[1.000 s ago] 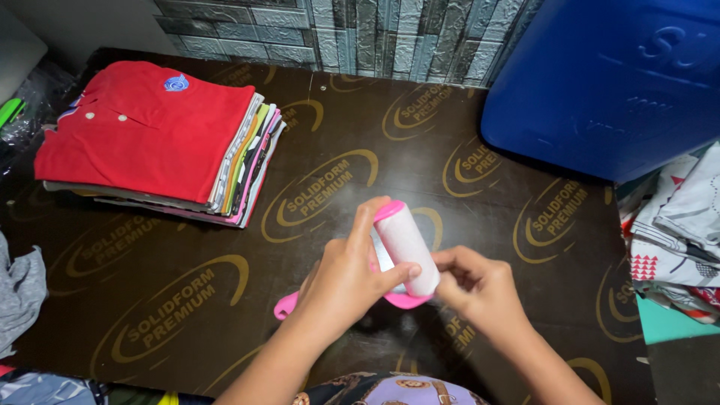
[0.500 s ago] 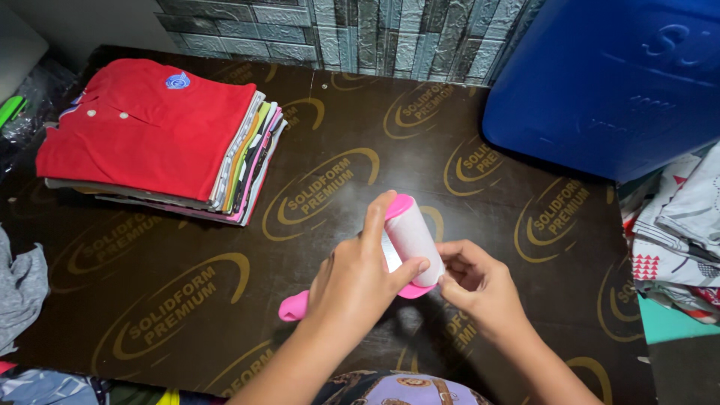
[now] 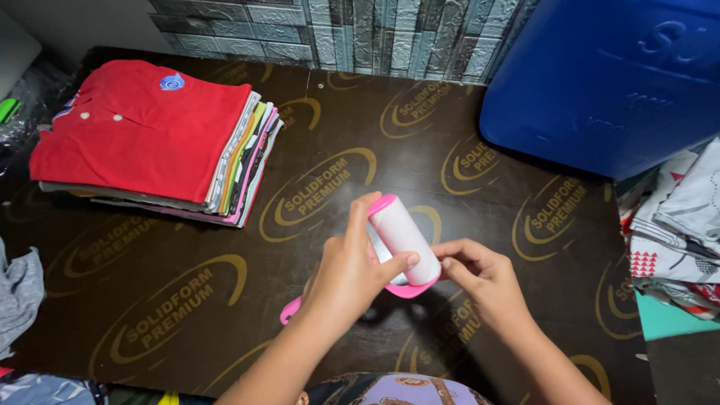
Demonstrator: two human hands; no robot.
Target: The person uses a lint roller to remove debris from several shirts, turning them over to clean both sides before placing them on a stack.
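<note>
A pink lint roller point(image 3: 402, 237) with a white sticky roll is held above the dark brown table point(image 3: 187, 300). My left hand point(image 3: 349, 274) grips it around the roll and frame, with its pink handle end poking out below the hand. My right hand point(image 3: 480, 279) is at the roll's near end, fingertips pinched against its edge. A stack of folded shirts point(image 3: 150, 139) with a red polo on top lies at the table's far left, away from both hands.
A big blue plastic container point(image 3: 607, 75) stands at the back right. Patterned cloth point(image 3: 675, 225) is piled at the right edge and a grey garment point(image 3: 19, 292) at the left. A grey stone-pattern wall point(image 3: 360, 34) runs behind the table.
The roller has shifted slightly in my left hand, and my right fingers have stayed picking at its near end. The stack of shirts has not moved.
</note>
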